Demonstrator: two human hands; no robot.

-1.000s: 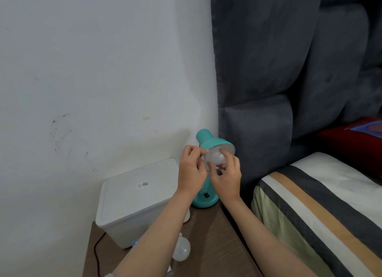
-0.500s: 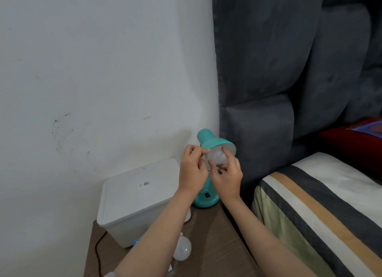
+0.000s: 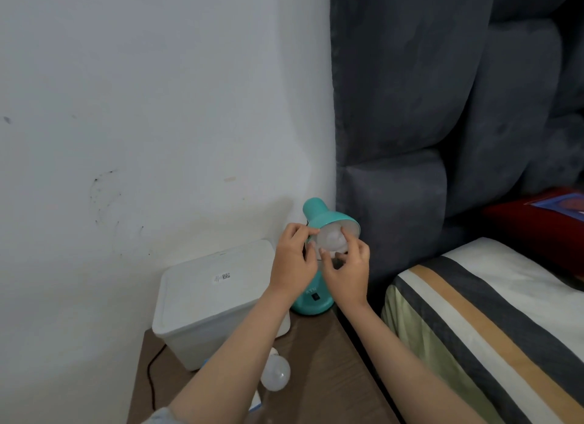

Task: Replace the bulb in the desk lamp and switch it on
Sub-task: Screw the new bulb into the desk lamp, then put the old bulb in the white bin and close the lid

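Note:
A teal desk lamp (image 3: 319,215) stands at the back of the wooden bedside table (image 3: 328,379), its shade tilted toward me. A white bulb (image 3: 330,241) sits in the mouth of the shade. My right hand (image 3: 347,270) grips the bulb with fingertips around its dome. My left hand (image 3: 295,259) pinches the left rim of the shade. The lamp's base (image 3: 313,302) with a small black switch shows below my hands. A second white bulb (image 3: 275,373) lies on the table beside my left forearm.
A white lidded plastic box (image 3: 208,297) fills the table's left side, and a black cord (image 3: 151,379) runs down beside it. A grey padded headboard (image 3: 426,107) rises right behind the lamp. A striped pillow (image 3: 489,313) lies on the bed to the right.
My right hand's fingers have shifted around the bulb, as in a turn. The left hand stays on the shade's rim. The lamp has not moved.

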